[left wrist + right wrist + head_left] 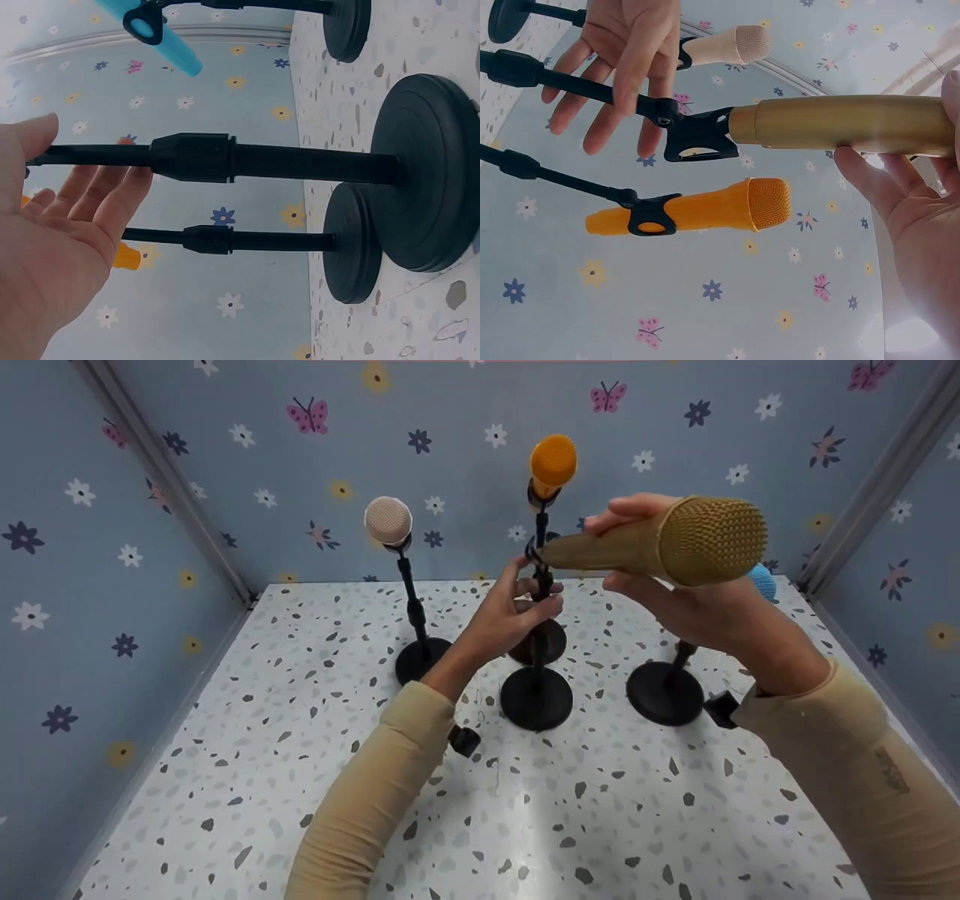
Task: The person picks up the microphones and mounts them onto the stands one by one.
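In the head view, my right hand (705, 611) grips a gold microphone (637, 546) by its body, the mesh head facing right and toward me. The microphone's tail end sits at the mouth of a black clip (701, 135) in the right wrist view. This clip tops the front black microphone stand (191, 157), which stands upright on a round base (536, 699). My left hand (499, 619) holds that stand's upper pole, thumb on one side and fingers on the other. Behind it, an orange microphone (553, 461) rests in the clip of another stand.
A pale pink microphone (388, 520) stands on its own stand at left. At right, my right arm partly hides a blue microphone (762, 581) on a stand with a round base (665, 693). Patterned panels (450, 472) enclose the speckled tabletop (300, 675) at back and sides.
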Available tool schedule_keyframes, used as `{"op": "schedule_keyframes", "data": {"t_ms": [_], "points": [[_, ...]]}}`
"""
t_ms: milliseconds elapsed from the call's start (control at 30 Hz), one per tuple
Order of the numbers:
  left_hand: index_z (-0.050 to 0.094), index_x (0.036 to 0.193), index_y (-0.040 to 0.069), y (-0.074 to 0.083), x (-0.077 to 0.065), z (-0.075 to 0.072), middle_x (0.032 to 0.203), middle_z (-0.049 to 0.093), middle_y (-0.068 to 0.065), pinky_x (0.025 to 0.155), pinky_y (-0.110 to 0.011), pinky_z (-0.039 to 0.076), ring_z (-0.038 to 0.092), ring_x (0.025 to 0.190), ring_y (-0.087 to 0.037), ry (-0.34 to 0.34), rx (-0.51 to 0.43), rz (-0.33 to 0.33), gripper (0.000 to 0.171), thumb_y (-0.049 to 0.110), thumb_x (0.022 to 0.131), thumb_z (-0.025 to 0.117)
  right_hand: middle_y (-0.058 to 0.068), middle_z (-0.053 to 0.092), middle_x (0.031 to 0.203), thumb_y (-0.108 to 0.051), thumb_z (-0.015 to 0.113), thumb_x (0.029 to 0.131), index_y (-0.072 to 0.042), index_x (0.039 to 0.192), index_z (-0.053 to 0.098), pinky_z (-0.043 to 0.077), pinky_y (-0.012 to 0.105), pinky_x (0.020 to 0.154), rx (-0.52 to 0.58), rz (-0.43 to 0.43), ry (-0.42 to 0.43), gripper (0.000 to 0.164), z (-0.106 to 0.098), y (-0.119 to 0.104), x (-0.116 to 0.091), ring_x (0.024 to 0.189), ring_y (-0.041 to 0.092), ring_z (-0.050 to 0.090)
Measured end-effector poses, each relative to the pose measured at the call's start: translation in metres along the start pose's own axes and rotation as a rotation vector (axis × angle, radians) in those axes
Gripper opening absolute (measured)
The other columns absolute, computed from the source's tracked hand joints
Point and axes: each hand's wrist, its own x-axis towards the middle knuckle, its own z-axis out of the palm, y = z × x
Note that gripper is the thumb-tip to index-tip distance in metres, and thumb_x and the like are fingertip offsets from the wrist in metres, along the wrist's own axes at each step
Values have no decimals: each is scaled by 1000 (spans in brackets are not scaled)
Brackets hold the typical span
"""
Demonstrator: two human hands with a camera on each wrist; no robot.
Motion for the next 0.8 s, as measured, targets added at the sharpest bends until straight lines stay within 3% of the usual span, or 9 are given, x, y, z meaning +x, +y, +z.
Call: {"op": "schedule_keyframes", "data": {"t_ms": [133, 267, 533, 800], "points": [[24, 155, 13, 4, 4, -2, 126, 64, -19, 99, -42, 52, 67, 109, -39, -17, -105, 16, 68, 7, 100, 64, 18, 63, 128, 2, 72, 92, 15, 133, 44, 45, 38, 108, -27, 26, -53, 51, -1, -2, 8, 126, 26, 57], [30, 154, 15, 8, 5, -4, 126, 63, -19, 99, -41, 52, 66, 111, -42, -28, -152, 4, 64, 8, 101, 64, 18, 63, 129, 10, 71, 90, 13, 135, 45, 44, 37, 108, -67, 35, -91, 52, -1, -2, 14, 126, 24, 57], [39, 152, 16, 11, 8, -6, 124, 68, -21, 96, -44, 54, 68, 113, -35, -41, -174, -73, 54, 20, 103, 62, 16, 63, 129, 9, 71, 90, 10, 138, 46, 44, 35, 107, -120, 19, -139, 53, -1, 0, 21, 125, 24, 57], [43, 148, 21, 16, 11, -10, 118, 72, -16, 91, -47, 56, 70, 107, -36, -45, -141, -88, 50, 24, 103, 63, 17, 62, 129, 10, 70, 90, 8, 141, 43, 43, 35, 109, -213, 16, -220, 58, -2, 6, 27, 124, 28, 57]]}}
